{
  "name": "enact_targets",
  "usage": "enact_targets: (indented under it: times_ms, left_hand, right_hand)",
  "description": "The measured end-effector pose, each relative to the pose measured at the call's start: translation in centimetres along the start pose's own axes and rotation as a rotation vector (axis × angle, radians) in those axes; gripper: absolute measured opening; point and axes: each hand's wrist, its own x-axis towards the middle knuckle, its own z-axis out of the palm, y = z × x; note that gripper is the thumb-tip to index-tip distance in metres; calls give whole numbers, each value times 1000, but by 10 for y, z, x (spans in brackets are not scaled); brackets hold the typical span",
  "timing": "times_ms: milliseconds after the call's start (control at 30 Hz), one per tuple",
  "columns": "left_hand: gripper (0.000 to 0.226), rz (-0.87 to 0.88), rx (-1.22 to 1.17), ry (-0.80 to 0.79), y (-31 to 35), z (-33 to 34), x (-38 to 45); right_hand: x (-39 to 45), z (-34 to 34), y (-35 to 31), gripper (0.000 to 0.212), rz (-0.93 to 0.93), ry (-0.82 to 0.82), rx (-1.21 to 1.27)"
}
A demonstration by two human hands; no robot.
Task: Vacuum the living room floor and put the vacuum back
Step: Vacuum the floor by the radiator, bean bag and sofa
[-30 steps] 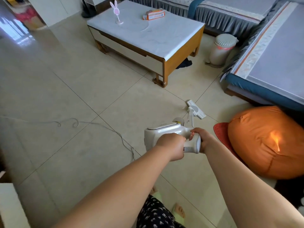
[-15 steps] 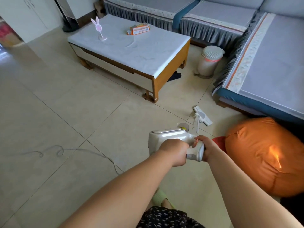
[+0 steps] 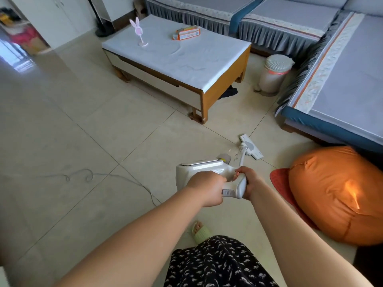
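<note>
Left of the coffee table [image 3: 207,65] the tiled floor lies open, crossed only by a cord [image 3: 116,175]; right of it crowd a bin [image 3: 271,75], sofa [image 3: 342,79] and orange beanbag [image 3: 335,195].

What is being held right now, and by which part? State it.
The white vacuum, held by its handle: the left hand grips the handle's left side, and the right hand wraps its right side.
</note>
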Motion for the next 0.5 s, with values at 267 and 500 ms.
enact_targets:
  times_ms: [267, 500]
  left_hand:
    - [13, -49, 27, 22, -3, 15, -60]
    - [17, -65, 30, 29, -60, 18, -108]
  right_hand:
    - [-28, 7, 50, 16, 34, -36, -31]
    - [-33, 62, 101, 18, 53, -50, -37]
